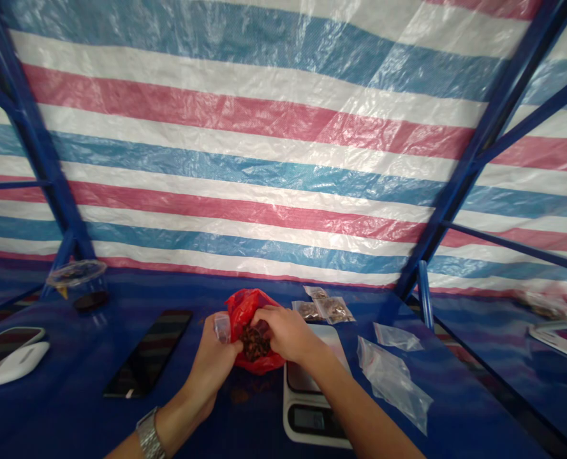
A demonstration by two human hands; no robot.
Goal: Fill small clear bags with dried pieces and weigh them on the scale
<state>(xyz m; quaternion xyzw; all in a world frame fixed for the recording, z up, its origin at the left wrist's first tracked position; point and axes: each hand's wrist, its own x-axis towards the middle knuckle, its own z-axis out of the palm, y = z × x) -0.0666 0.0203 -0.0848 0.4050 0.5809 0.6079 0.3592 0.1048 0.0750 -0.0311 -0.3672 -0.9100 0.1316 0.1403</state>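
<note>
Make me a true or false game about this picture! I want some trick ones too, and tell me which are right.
1. The right hand reaches into the red bag. True.
2. The watch is on the right wrist. False: the watch is on the left wrist.
3. The right arm passes over the scale. True.
4. The black phone is inside the red bag. False: the black phone lies on the table, left of the left hand.
5. Small filled bags lie beyond the scale. True.
6. The red bag holds only white bits. False: it holds dark brown bits.
</note>
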